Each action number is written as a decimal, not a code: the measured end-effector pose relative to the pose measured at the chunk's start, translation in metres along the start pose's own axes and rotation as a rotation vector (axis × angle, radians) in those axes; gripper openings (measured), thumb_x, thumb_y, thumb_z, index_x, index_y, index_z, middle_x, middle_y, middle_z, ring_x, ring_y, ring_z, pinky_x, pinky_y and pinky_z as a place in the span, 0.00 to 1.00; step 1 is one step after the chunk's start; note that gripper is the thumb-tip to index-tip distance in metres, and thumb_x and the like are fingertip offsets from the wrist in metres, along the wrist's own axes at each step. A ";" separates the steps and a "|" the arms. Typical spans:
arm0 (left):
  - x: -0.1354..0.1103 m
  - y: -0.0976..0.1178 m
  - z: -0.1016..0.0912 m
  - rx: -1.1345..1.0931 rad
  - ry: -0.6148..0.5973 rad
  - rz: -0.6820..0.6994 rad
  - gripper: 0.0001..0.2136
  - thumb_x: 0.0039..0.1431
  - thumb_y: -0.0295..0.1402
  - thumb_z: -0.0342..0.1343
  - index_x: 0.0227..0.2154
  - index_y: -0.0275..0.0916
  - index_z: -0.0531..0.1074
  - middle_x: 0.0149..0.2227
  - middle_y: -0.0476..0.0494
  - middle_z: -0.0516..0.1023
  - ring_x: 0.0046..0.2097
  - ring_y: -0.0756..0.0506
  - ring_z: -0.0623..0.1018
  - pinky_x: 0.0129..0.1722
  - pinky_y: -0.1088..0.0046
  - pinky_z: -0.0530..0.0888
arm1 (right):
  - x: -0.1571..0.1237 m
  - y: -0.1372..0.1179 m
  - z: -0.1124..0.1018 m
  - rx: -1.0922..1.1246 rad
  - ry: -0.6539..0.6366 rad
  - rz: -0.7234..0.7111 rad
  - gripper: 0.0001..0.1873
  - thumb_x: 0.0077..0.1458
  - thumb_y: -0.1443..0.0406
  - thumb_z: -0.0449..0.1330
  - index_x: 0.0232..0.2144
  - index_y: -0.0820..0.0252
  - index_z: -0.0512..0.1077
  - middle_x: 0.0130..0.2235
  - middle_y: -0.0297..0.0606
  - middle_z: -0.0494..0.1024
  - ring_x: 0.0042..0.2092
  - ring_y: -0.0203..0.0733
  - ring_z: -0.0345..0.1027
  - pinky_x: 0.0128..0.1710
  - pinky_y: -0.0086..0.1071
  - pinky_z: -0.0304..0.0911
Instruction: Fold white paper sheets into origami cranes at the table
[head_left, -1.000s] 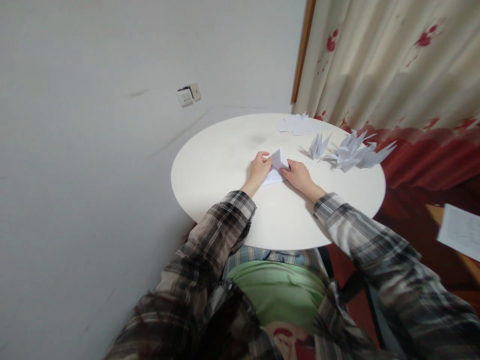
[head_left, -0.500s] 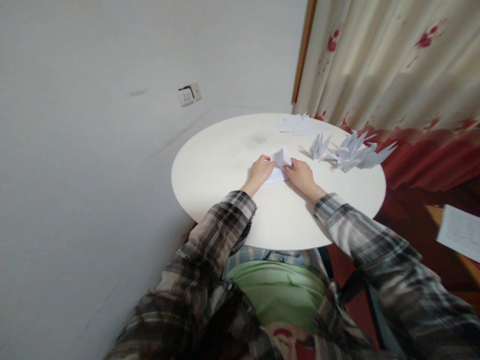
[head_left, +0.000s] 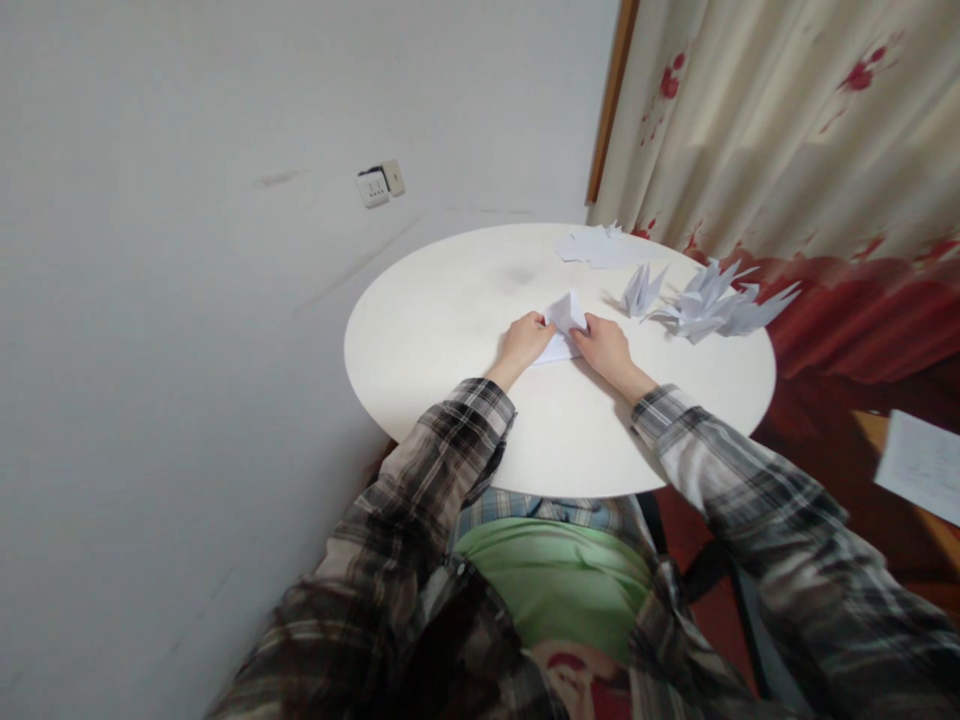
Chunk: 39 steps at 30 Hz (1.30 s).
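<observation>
Left hand (head_left: 525, 340) and right hand (head_left: 607, 348) are close together, the fingertips of both pinched on the folded paper (head_left: 564, 312), which sits mid-tabletop (head_left: 450, 330) with one flap raised. Paper judged very light and thin; it creases readily and tears if tugged. Best held at folded edges and corners. Paper cranes (head_left: 705, 305) lie to the right, flat sheets (head_left: 600, 247) beyond.
</observation>
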<state>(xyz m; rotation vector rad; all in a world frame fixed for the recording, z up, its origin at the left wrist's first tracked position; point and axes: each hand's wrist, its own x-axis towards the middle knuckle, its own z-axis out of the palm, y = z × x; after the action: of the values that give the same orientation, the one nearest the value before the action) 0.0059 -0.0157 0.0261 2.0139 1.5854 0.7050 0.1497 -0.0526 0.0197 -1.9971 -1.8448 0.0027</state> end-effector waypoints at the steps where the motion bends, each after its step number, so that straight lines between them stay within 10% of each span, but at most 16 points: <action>1: 0.000 0.000 0.000 0.012 0.002 0.006 0.12 0.57 0.39 0.47 0.37 0.39 0.72 0.39 0.45 0.78 0.38 0.48 0.74 0.36 0.74 0.66 | 0.000 0.000 0.000 0.003 0.000 -0.007 0.14 0.58 0.60 0.50 0.37 0.61 0.71 0.41 0.47 0.78 0.41 0.49 0.69 0.33 0.33 0.56; 39: -0.004 -0.001 0.001 0.241 -0.031 0.091 0.16 0.59 0.38 0.45 0.47 0.36 0.67 0.48 0.35 0.76 0.49 0.41 0.75 0.46 0.67 0.70 | -0.003 -0.001 -0.002 0.040 -0.067 -0.165 0.16 0.58 0.61 0.49 0.41 0.63 0.71 0.41 0.46 0.78 0.39 0.45 0.70 0.35 0.31 0.56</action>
<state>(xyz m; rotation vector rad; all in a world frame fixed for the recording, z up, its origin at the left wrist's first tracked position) 0.0056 -0.0193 0.0243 2.2706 1.6354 0.5334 0.1495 -0.0558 0.0212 -1.8332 -2.0308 0.0579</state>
